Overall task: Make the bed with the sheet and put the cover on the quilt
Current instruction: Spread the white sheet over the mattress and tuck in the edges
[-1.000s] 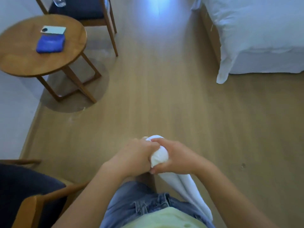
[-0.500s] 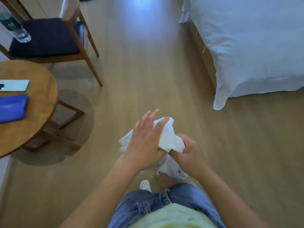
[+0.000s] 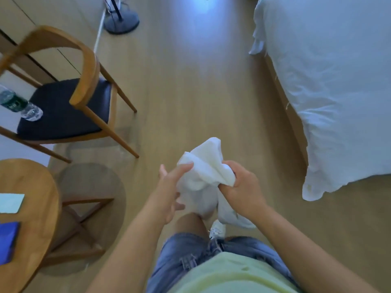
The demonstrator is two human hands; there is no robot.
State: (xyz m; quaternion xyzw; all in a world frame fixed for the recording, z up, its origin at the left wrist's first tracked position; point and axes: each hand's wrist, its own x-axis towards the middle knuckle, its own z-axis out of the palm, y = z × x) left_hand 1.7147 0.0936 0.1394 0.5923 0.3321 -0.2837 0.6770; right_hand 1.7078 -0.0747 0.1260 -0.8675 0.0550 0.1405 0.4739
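The one bunched white cloth (image 3: 206, 170) sits between the two hands, in front of the person's waist. The right hand (image 3: 241, 187) is clenched round its gathered middle, and a tail of fabric hangs down below that fist. The left hand (image 3: 169, 191) is loosely spread, its thumb laid on the cloth's near fold and its fingers fairly straight. Off to the right of the hands, well apart, is one bed with rumpled white bedding (image 3: 328, 92) drooping towards the wooden floor (image 3: 190, 92). To the left of the hands stands one round wooden table (image 3: 36, 187) bearing two flat things, one pale card (image 3: 10, 203) and one blue pad (image 3: 8, 240). Beyond it stand one wooden chair with a dark seat (image 3: 63, 106), one clear plastic bottle (image 3: 19, 105) and one round lamp base (image 3: 121, 22).
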